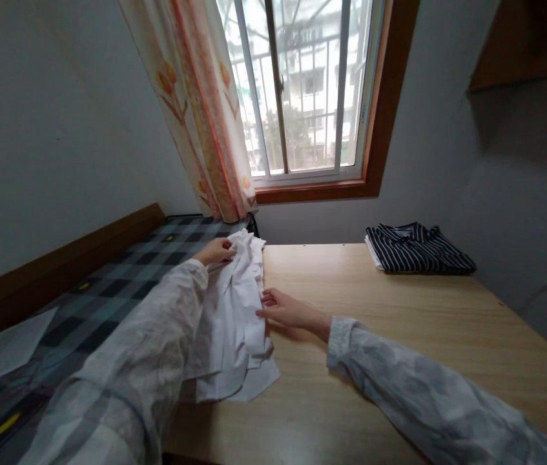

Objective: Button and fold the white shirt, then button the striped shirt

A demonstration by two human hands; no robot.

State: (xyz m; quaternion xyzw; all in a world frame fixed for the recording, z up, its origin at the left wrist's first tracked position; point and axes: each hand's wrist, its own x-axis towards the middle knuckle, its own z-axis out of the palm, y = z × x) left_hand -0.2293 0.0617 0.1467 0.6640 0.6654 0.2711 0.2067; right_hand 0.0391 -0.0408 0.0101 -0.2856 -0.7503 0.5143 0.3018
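Observation:
A white shirt [240, 310] lies bunched lengthwise at the left edge of the wooden table, some of its cloth hanging toward the bed side. At the shirt's far end, my left hand [218, 250] is closed on the fabric, its fingertips partly hidden by folds. My right hand [283, 309] is beside the shirt's right edge, palm low over the table. Its fingers are slightly bent and apart, with the tips at the cloth; whether they press on it is hard to see.
Folded black-and-white striped clothing [418, 248] rests at the table's [350, 387] far right, over something white. On the left is a bed with a checked cover [123, 278] and a sheet of paper [9, 349]. A curtain [205, 110] hangs beside the window [307, 97].

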